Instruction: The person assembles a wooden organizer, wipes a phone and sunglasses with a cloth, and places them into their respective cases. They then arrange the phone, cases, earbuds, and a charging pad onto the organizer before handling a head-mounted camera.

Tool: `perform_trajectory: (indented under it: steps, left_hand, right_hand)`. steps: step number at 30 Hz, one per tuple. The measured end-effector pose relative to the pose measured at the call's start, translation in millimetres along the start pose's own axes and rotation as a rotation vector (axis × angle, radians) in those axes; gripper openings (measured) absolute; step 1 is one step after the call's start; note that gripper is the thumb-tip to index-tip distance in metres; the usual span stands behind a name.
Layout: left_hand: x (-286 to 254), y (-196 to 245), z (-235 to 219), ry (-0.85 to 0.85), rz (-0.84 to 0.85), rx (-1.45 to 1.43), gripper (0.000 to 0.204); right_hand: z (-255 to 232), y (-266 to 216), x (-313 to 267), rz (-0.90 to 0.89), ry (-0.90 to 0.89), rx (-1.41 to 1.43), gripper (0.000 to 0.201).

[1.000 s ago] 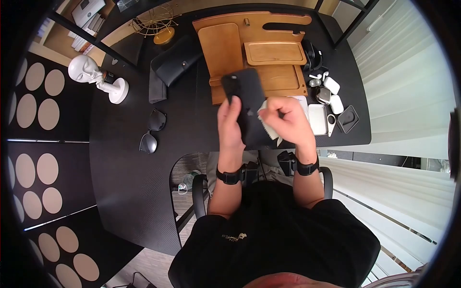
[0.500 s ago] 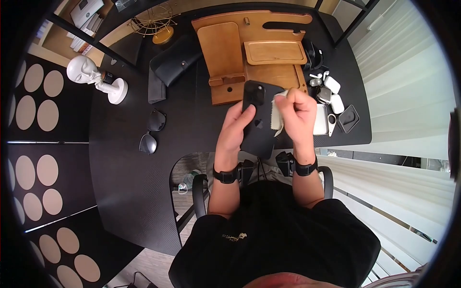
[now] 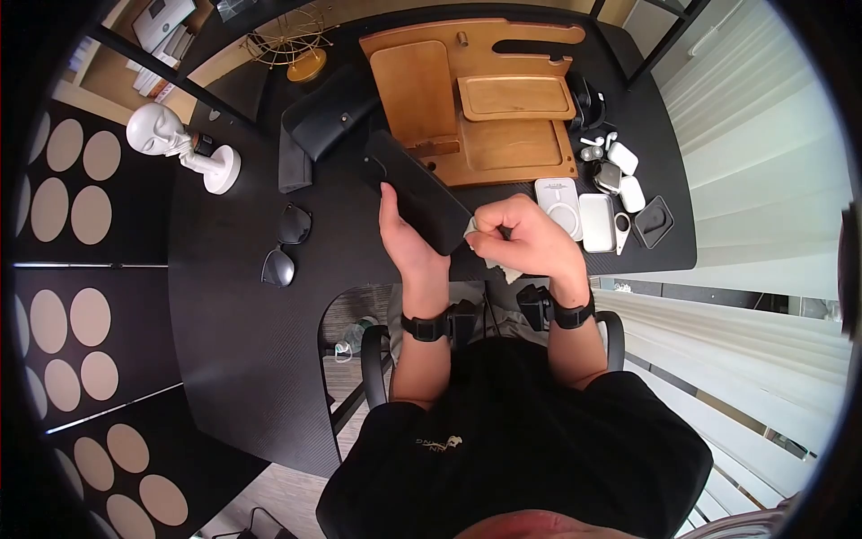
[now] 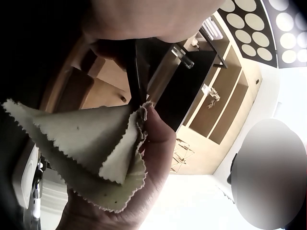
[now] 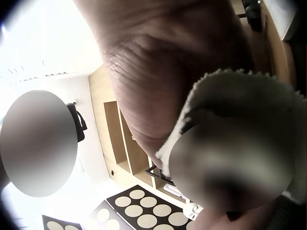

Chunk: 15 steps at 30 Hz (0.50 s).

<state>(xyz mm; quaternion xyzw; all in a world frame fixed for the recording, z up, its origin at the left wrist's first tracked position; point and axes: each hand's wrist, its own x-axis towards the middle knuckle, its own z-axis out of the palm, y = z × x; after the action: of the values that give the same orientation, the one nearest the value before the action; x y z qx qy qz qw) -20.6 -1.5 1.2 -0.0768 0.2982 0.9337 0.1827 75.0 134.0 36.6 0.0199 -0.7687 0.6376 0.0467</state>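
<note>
A black smartphone [image 3: 417,193] is held up over the front of the desk, its top end slanting to the far left in the head view. My left hand [image 3: 413,242] grips it from the left side, the thumb along its edge. My right hand [image 3: 530,238] pinches a pale cloth [image 3: 505,271] against the phone's lower right edge. In the left wrist view the zigzag-edged cloth [image 4: 91,139] hangs in folds from the right fingers, and the phone [image 4: 137,72] shows edge-on. The cloth [image 5: 230,88] also fills much of the right wrist view, below my palm.
A wooden desk organizer [image 3: 516,153] stands behind the hands. To the right lie a white charger box [image 3: 558,202], a white tray [image 3: 596,223], a black tray [image 3: 653,223] and earbud cases [image 3: 621,160]. Sunglasses [image 3: 287,242], a black case [image 3: 328,117] and a white head figurine [image 3: 215,169] are left.
The phone first came nearer the body with its back showing, then swung to the far left and tilted. My right hand moved with the cloth to its lower right edge.
</note>
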Motion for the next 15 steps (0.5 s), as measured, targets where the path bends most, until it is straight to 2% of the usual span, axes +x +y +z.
perform_trajectory:
  steps: [2, 3, 5, 6, 8, 9, 11, 13, 15]
  left_hand:
    - [3, 1, -2, -0.102, -0.033, 0.057, 0.031]
    - [1, 1, -2, -0.101, -0.034, 0.056, 0.031]
    - [-5, 1, 6, -0.261, -0.047, 0.314, 0.031]
    - [-5, -2, 4, -0.323, -0.114, 0.322, 0.032]
    - [-10, -3, 3, -0.445, -0.229, 0.373, 0.033]
    - [-10, -4, 0, -0.506, -0.287, 0.412, 0.033]
    - [-12, -2, 3, -0.553, -0.306, 0.447, 0.032]
    - [-11, -2, 3, -0.602, -0.321, 0.486, 0.032]
    - [-8, -4, -2, -0.580, -0.225, 0.492, 0.032]
  right_hand:
    - [2, 2, 0, -0.040, 0.038, 0.028, 0.035]
    - [3, 4, 0, -0.038, 0.038, 0.028, 0.035]
    - [4, 5, 0, -0.052, 0.186, 0.086, 0.039]
    - [3, 4, 0, -0.051, 0.186, 0.084, 0.039]
    - [1, 0, 0, -0.177, 0.506, 0.096, 0.038]
    - [1, -1, -1, -0.176, 0.505, 0.095, 0.038]
    - [-2, -2, -4, -0.167, 0.699, 0.234, 0.036]
    - [-2, -1, -4, -0.167, 0.720, 0.230, 0.036]
    - [0, -2, -1, -0.194, 0.647, 0.114, 0.035]
